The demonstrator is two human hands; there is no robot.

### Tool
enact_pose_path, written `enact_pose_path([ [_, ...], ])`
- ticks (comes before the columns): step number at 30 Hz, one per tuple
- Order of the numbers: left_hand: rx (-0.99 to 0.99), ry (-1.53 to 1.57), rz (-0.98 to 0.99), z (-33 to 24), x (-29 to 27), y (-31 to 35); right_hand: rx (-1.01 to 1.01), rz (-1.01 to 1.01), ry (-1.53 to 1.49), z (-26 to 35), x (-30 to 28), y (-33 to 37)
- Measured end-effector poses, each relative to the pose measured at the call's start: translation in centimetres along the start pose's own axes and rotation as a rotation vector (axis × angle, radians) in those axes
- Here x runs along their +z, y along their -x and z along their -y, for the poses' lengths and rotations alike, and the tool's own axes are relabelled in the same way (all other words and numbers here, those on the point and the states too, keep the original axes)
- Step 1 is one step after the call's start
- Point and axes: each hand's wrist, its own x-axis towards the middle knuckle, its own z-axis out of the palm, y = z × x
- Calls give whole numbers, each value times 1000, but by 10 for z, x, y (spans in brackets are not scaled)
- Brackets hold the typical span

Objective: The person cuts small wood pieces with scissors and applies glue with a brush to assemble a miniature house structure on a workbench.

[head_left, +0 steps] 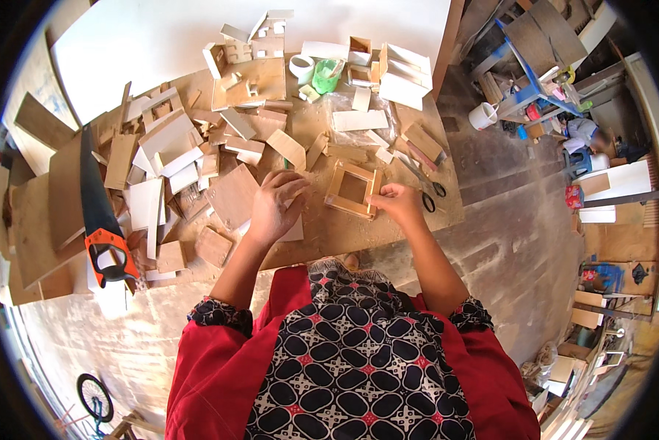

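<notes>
A small square wooden frame (332, 199) with an opening in its middle lies on the workbench in front of me. My right hand (398, 203) is at its right side, thumb and fingers pinched on the edge near the front corner. To the left of the frame, apart from it, my left hand (276, 205) hovers over the bench with loosely bent fingers, and nothing shows in it. A flat brown board (232, 196) lies beside the left hand. Scissors with black handles (433, 192) rest just right of the frame.
Wood offcuts (169, 139) heap over the bench's left half. A handsaw with an orange handle (102, 220) stands at the left edge. Behind are a wooden model house (256, 70), a white tape roll (301, 67) and a green plastic cup (326, 78). A person (590, 139) sits far right.
</notes>
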Motion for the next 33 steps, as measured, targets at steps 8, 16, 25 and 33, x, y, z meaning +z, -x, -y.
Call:
enact_pose_path([
  [8, 34, -48, -54, 1, -2, 11, -37, 42, -57, 12, 1, 0],
  [16, 79, -98, -6, -2, 2, 14, -114, 86, 303, 69, 29, -4],
  [25, 73, -76, -14, 0, -1, 18, -104, 18, 397, 69, 47, -12],
  [33, 76, -54, -29, 2, -1, 19, -164, -17, 379, 67, 54, -9],
])
